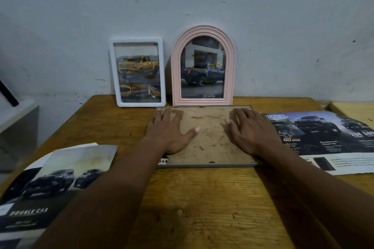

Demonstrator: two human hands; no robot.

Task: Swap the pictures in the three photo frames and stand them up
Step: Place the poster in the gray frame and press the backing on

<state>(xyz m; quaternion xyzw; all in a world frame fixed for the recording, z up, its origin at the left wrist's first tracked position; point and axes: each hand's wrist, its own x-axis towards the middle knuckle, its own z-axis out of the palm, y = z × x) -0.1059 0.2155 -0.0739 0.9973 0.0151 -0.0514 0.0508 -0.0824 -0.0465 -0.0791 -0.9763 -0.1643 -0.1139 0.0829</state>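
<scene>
On the table the third frame lies face down before me, backing board up, near the wall. Loose truck pages lie on either side. The pink arched frame and the white frame stand against the wall, each holding a picture. My left hand and right hand lie flat on the backing, fingers spread, gripping nothing. I judge I'm seating the board; next comes fastening it, then tipping the frame upright.
</scene>
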